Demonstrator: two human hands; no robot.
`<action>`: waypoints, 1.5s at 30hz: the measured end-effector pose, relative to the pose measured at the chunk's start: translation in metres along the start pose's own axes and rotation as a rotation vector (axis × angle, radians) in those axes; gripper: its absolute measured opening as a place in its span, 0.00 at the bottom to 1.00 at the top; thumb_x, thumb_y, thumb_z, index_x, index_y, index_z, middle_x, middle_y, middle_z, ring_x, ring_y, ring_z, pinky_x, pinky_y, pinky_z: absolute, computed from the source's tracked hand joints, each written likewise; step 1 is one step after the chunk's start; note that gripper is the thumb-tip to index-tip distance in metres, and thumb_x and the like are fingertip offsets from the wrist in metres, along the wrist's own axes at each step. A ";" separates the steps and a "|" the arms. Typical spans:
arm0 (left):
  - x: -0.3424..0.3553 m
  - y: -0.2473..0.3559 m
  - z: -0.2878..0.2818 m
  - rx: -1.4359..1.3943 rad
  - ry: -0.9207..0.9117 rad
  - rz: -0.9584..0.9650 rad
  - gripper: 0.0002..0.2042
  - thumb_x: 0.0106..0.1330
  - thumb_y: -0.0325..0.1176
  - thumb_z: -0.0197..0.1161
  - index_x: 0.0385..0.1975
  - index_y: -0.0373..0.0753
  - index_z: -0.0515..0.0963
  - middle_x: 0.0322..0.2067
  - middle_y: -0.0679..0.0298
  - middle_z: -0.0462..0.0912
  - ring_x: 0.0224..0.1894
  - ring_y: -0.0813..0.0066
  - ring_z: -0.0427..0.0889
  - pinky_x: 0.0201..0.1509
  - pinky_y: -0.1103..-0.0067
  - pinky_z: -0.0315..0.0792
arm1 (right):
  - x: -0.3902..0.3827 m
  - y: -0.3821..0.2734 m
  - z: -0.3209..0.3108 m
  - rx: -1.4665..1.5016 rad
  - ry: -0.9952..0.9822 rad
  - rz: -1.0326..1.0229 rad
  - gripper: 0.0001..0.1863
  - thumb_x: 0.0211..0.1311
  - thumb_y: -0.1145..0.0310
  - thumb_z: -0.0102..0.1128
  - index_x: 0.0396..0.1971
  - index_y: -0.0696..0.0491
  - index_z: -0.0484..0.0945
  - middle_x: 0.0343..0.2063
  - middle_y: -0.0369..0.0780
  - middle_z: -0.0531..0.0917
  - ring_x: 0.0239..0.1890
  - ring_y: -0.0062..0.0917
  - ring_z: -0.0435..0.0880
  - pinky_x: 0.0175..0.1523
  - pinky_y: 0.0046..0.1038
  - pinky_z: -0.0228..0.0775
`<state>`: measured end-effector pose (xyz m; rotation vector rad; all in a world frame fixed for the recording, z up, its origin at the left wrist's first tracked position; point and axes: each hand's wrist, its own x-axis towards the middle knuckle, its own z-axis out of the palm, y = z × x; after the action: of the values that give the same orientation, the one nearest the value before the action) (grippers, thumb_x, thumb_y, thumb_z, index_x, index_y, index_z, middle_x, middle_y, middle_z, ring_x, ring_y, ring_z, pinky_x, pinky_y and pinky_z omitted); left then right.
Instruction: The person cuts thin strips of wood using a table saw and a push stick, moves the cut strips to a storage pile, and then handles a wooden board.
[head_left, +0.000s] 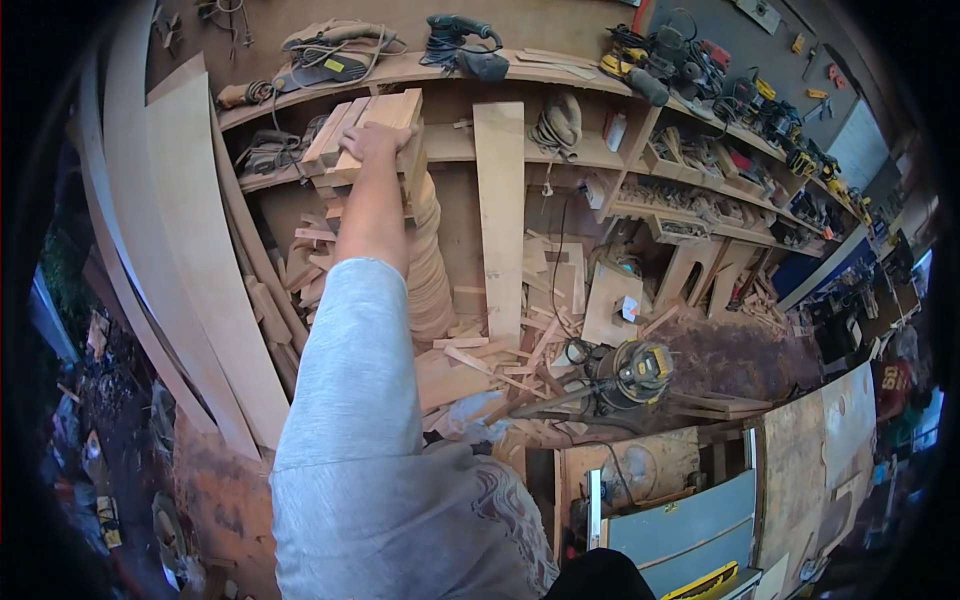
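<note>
My left arm (375,215), in a light grey short sleeve, stretches forward over a tall pile of wood. At its end my left hand (376,140) lies on top of the pile, its bent fingers gripping a wooden block (352,122). More pale cut blocks (398,108) lie side by side there. Below them rises a stack of thin, curved-edged wooden pieces (430,265). The far fingertips are partly hidden by the hand itself. My right hand is out of view.
Long boards (190,250) lean on the left; one upright plank (500,215) stands behind the stack. Offcuts (480,360) litter the floor near a shop vacuum (632,375). Shelves hold a sander (455,42) and other power tools. A workbench (800,470) is at lower right.
</note>
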<state>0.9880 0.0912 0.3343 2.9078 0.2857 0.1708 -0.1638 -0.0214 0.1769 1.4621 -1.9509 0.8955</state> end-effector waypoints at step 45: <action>-0.599 -0.180 0.417 0.430 -1.738 1.433 0.25 0.74 0.39 0.58 0.63 0.26 0.74 0.56 0.46 0.80 0.61 0.59 0.78 0.65 0.71 0.70 | -0.529 0.169 -0.257 -0.442 0.335 1.969 0.25 0.59 0.61 0.54 0.51 0.63 0.78 0.50 0.60 0.83 0.58 0.54 0.79 0.64 0.44 0.67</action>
<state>0.4282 0.0577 -0.1664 1.7357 -1.9579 -2.0483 -0.1773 0.5300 -0.0884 -1.2285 -2.5479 1.0124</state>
